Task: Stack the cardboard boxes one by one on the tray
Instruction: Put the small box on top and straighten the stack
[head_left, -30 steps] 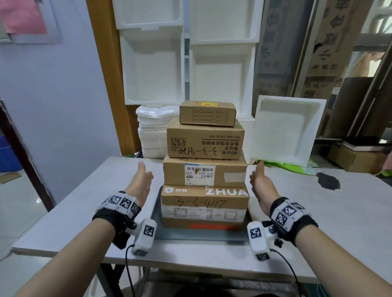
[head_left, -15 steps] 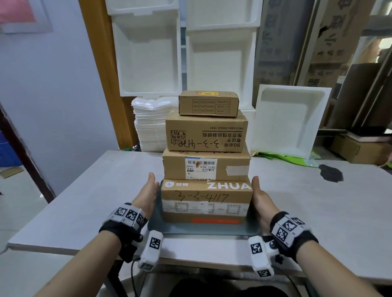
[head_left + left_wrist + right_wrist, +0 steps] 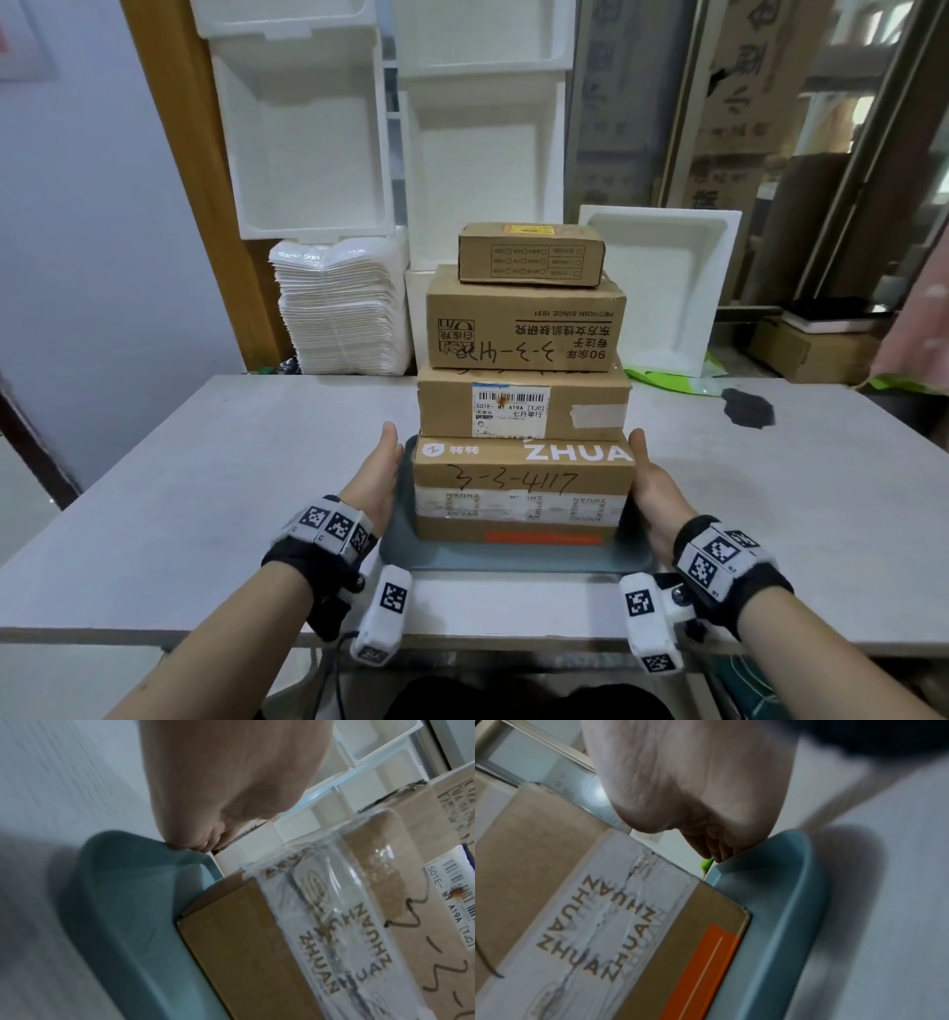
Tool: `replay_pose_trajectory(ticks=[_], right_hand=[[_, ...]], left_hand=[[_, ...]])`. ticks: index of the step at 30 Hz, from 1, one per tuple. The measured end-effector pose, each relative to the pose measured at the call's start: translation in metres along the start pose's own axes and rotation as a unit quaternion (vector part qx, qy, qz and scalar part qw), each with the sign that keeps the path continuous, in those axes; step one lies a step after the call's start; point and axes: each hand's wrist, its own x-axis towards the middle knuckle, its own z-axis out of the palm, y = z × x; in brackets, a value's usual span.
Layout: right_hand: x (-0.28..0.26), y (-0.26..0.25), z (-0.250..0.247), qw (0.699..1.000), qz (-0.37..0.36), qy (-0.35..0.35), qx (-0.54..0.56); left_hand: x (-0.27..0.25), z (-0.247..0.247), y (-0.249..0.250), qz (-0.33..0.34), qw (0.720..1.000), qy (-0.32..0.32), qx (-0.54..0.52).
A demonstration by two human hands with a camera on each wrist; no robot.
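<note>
Several cardboard boxes stand in one pile on a teal tray (image 3: pixel 513 559) near the table's front edge. A small box (image 3: pixel 531 254) is on top, and the taped "ZHUAN" box (image 3: pixel 524 488) is at the bottom. My left hand (image 3: pixel 376 475) lies against the tray's left side with its thumb pointing forward beside the bottom box. My right hand (image 3: pixel 653 483) mirrors it on the right side. In the left wrist view the left hand (image 3: pixel 231 780) has its fingers curled onto the tray rim (image 3: pixel 123 902). The right hand (image 3: pixel 693 780) does the same on its rim (image 3: pixel 782 902).
The grey table (image 3: pixel 205 488) stretches to both sides of the tray. A stack of white bags (image 3: pixel 341 303) and white foam trays (image 3: pixel 662 288) stand at the back. A dark stain (image 3: pixel 750 406) marks the table at the right, and a cardboard box (image 3: pixel 806 349) sits beyond it.
Both hands have come down from beside the second box, thumbs up, to the tray's two sides. The pile of boxes has not shifted on the tray.
</note>
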Motion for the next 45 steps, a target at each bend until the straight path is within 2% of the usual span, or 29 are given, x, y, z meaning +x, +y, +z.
replay_pose_trajectory(ticks=[16,23,31,34,41,43,45], right_hand=[[-0.004,-0.003,0.001,0.998,0.001,0.040,-0.039],[-0.011,-0.004,0.002,0.998,-0.031,0.043,-0.038],[-0.016,-0.012,0.003,0.998,-0.028,0.031,-0.039],[-0.019,-0.024,0.004,0.999,-0.032,0.035,-0.020],[-0.029,-0.058,0.010,0.995,-0.034,0.046,0.077],[-0.033,-0.062,0.015,0.996,-0.034,0.039,0.069],[-0.037,-0.063,0.020,0.997,-0.034,0.037,0.057]], left_hand=[[0.013,-0.006,-0.007,-0.001,1.000,0.022,-0.008],[0.013,-0.006,-0.007,0.008,0.999,0.030,-0.010],[0.014,-0.010,-0.002,-0.009,0.999,0.042,0.001],[0.007,-0.005,0.012,0.020,0.999,0.042,-0.001],[-0.013,0.022,0.037,0.065,0.996,-0.030,-0.061],[-0.018,0.029,0.039,0.068,0.994,-0.056,-0.067],[-0.021,0.033,0.038,0.063,0.994,-0.054,-0.069]])
